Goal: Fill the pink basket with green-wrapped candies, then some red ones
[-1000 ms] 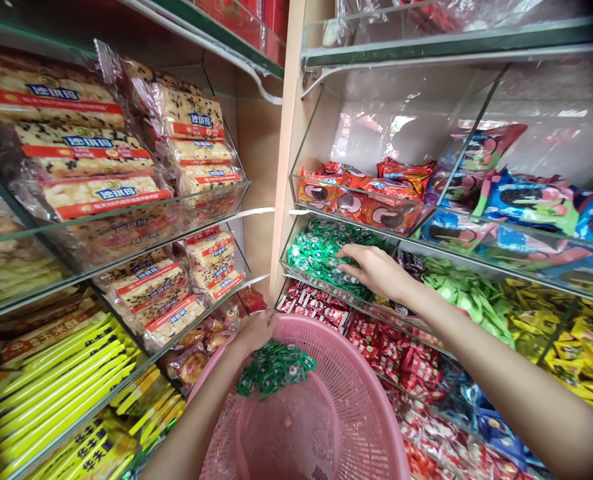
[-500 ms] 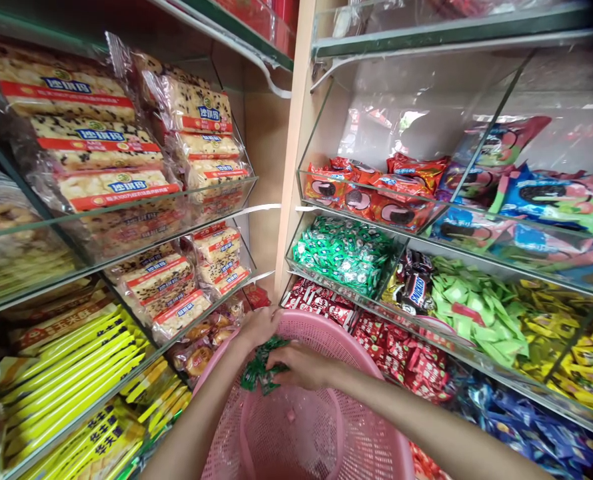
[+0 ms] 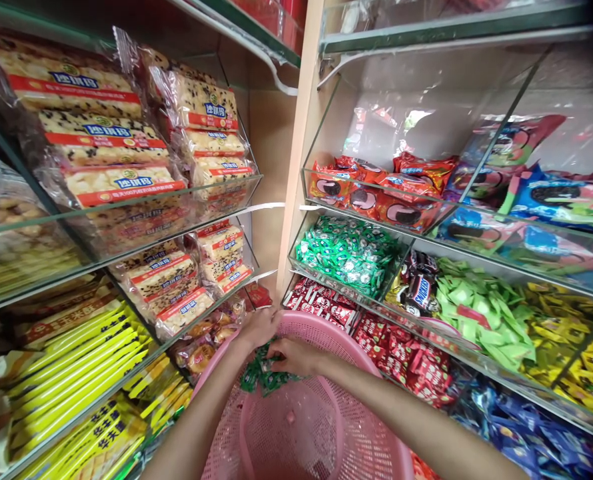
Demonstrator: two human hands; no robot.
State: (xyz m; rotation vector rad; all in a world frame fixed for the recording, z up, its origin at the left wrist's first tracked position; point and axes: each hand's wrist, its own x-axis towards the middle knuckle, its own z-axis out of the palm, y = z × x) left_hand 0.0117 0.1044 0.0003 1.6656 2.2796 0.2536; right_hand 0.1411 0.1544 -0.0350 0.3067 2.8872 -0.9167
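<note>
My left hand point(image 3: 259, 328) grips the far rim of a pink plastic basket point(image 3: 326, 433) held low in front of me. A small heap of green wrapped candies point(image 3: 264, 377) lies inside the basket by that rim. My right hand point(image 3: 294, 355) rests on the heap with its fingers curled over some of the candies. The bin of the same green candies point(image 3: 349, 253) sits on the glass shelf above and to the right, with no hand in it.
Glass shelves stand on both sides. Packaged cakes point(image 3: 111, 183) and yellow packs point(image 3: 71, 373) fill the left shelves. The right shelves hold red cookie packs point(image 3: 376, 193), red candies point(image 3: 406, 353), light green sweets point(image 3: 481, 310) and blue packs point(image 3: 541, 440). A wooden post point(image 3: 299, 160) divides them.
My right hand left the green candy bin on the shelf and came down into the basket onto the green heap. My left hand stayed on the basket rim.
</note>
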